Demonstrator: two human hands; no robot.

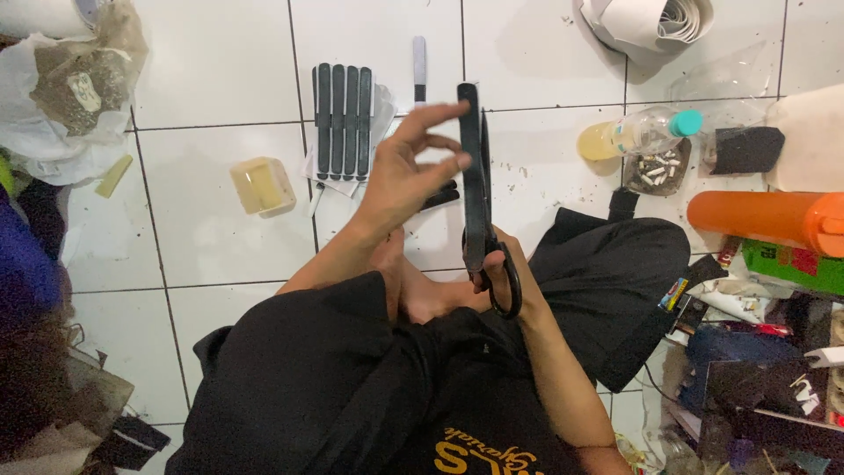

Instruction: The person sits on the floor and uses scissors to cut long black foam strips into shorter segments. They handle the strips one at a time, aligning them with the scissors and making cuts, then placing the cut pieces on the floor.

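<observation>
My right hand (pixel 503 264) grips the handles of large black scissors (pixel 476 176), whose blades point away from me and are nearly closed. My left hand (pixel 413 167) is raised beside the blades, fingers spread, its fingertips touching a long black strip held against the scissors. I sit on a white tiled floor (pixel 211 220) in black clothes. Several black strips (pixel 343 119) lie side by side on white paper just beyond my left hand.
A small yellowish plastic box (pixel 262 185) sits at left. A plastic bottle with a teal cap (pixel 637 134), an ashtray (pixel 655 169), an orange cylinder (pixel 765 220) and a paper roll (pixel 651 22) lie at right. Bags and clutter line both sides.
</observation>
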